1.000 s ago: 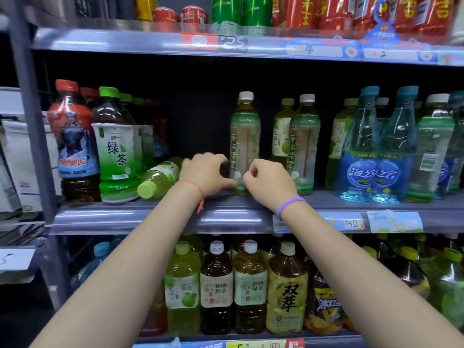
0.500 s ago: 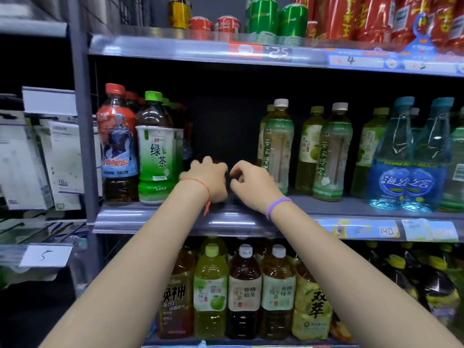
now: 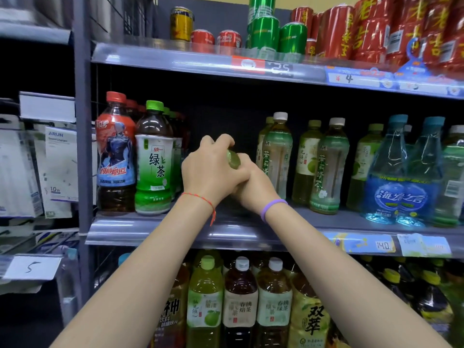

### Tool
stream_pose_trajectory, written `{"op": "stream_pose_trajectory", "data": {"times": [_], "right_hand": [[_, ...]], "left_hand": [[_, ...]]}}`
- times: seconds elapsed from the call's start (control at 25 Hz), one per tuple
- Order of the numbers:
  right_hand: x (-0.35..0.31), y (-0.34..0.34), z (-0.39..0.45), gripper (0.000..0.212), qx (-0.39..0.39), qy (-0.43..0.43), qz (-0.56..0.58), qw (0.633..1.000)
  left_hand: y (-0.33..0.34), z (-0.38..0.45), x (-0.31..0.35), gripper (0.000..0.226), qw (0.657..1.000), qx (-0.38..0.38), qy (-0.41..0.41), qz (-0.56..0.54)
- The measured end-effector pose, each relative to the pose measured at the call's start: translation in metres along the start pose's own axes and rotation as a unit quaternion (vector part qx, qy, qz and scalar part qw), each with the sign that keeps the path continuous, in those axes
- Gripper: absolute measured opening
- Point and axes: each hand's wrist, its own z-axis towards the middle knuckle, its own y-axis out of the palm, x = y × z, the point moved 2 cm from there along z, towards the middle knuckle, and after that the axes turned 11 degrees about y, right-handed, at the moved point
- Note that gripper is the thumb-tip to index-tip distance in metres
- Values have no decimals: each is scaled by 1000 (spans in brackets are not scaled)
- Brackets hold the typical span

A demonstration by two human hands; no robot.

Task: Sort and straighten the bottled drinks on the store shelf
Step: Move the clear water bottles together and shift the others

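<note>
Both hands, left hand [image 3: 213, 177] and right hand [image 3: 253, 187], grip 1 green-capped bottle [image 3: 233, 159]. Its cap points toward the camera; its body is hidden behind the grip, above the shelf [image 3: 160, 229].

Middle shelf [image 3: 160, 231]: dark open gap dead centre, both hands parked in it, left hand [image 3: 211, 173] and right hand [image 3: 253, 187] bunched round light green cap [image 3: 233, 159].
- 9 o'clock of gap: green tea bottle [image 3: 153, 159] and red-cap bottle [image 3: 116, 156], rows packed behind, no way through.
- 3 o'clock: white-cap jasmine tea bottle [image 3: 277, 156] just beside right hand, tight.
- 12 o'clock: free air up to upper shelf edge [image 3: 200, 59].
- 6 o'clock: front lip open, arms come in over it.
</note>
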Motion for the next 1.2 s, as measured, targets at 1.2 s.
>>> {"op": "stream_pose_trajectory", "data": {"times": [1.2], "right_hand": [[58,-54,-10,73,6,235,5,972]], "left_hand": [[69,8,-29,65,968,-169,-174,-71]]}}
